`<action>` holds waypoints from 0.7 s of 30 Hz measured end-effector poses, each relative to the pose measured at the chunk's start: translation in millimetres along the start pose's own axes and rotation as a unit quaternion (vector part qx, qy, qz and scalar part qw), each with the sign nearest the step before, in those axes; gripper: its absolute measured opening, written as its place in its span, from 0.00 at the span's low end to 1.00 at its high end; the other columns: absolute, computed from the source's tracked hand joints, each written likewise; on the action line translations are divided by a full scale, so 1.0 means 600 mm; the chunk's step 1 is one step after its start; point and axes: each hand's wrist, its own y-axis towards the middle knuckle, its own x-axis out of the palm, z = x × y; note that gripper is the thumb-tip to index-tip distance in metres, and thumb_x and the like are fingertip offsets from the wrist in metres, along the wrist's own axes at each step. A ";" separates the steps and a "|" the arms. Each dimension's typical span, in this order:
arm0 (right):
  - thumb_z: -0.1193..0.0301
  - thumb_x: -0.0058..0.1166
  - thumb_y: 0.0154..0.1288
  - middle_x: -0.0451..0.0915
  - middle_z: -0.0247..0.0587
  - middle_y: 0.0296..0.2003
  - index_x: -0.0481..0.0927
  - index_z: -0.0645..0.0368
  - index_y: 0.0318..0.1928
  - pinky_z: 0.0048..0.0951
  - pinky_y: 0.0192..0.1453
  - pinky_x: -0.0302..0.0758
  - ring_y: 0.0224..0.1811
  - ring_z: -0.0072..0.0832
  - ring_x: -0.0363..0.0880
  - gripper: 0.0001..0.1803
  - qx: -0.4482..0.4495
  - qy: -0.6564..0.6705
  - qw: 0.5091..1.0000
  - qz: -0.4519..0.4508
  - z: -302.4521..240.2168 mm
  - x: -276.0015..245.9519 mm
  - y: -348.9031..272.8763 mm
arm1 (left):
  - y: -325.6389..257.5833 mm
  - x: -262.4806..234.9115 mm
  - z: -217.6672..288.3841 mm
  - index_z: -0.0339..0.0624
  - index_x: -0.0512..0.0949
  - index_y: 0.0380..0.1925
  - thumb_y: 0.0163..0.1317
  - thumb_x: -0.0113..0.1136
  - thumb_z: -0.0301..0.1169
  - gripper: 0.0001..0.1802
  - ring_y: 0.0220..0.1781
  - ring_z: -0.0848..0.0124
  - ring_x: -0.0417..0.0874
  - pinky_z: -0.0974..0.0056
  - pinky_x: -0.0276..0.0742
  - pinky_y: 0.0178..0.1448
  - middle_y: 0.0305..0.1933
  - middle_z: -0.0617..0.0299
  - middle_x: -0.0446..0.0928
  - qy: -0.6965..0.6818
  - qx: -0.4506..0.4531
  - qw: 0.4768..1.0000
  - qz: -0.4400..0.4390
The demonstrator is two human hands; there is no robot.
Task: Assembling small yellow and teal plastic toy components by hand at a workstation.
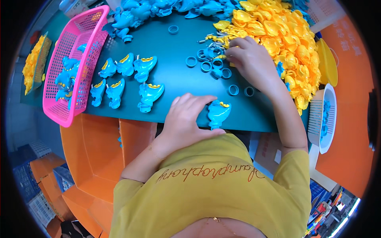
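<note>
Dark green table [174, 75]: yellow shell heap [278, 35] far right, within reach; pink basket [75, 59] left, finished blue toys [127, 79] lined beside it. Left hand [186, 119] flat, fingers pinning blue toy body [218, 113] at near edge, steadying it. Right hand [250, 59] pinched among small blue rings [210, 63]; grasp hidden, cannot tell
</note>
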 end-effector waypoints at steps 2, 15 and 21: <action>0.73 0.67 0.64 0.85 0.38 0.43 0.87 0.57 0.46 0.40 0.50 0.80 0.48 0.39 0.82 0.10 -0.011 0.021 0.999 0.036 -0.005 -0.016 -0.015 | -0.001 -0.002 -0.002 0.47 0.82 0.58 0.41 0.87 0.50 0.43 0.50 0.61 0.82 0.57 0.74 0.57 0.52 0.62 0.84 -0.003 0.000 1.000 0.002; 0.77 0.71 0.60 0.89 0.34 0.42 0.90 0.55 0.45 0.36 0.48 0.80 0.45 0.36 0.85 0.12 -0.040 0.285 0.957 0.037 -0.080 0.012 -0.128 | 0.004 -0.016 0.000 0.52 0.83 0.58 0.37 0.87 0.52 0.44 0.43 0.64 0.80 0.58 0.69 0.49 0.42 0.66 0.83 -0.005 0.008 0.998 -0.059; 0.77 0.72 0.53 0.90 0.30 0.45 0.90 0.50 0.45 0.34 0.43 0.78 0.45 0.33 0.85 0.17 -0.075 0.210 0.973 0.053 -0.080 0.009 -0.134 | 0.003 -0.015 0.002 0.51 0.84 0.57 0.37 0.88 0.52 0.44 0.43 0.65 0.80 0.59 0.69 0.48 0.43 0.67 0.83 0.003 0.007 0.998 -0.057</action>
